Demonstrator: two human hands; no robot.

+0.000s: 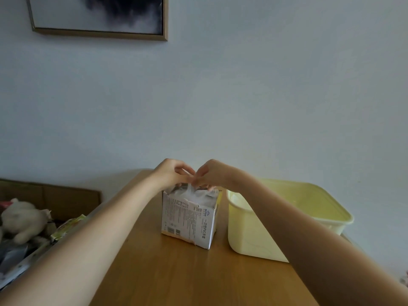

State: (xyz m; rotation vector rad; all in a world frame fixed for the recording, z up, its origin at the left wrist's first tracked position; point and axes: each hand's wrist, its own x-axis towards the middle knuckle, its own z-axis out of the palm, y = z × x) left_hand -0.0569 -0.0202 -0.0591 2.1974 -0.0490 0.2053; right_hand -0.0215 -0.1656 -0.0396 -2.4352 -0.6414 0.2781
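A white printed cardboard box (189,219) of disposable gloves stands on the wooden table (176,272), its top torn open. A thin clear plastic glove (190,191) sticks up out of the opening. My left hand (172,173) and my right hand (213,174) meet just above the box, and the fingers of both pinch the glove's top. What else the box holds is hidden.
A pale yellow plastic tub (309,213) stands right of the box, under my right forearm. Left of the table, a cardboard carton (55,199) holds a plush toy (22,219) and packets. A framed picture (99,16) hangs on the wall behind.
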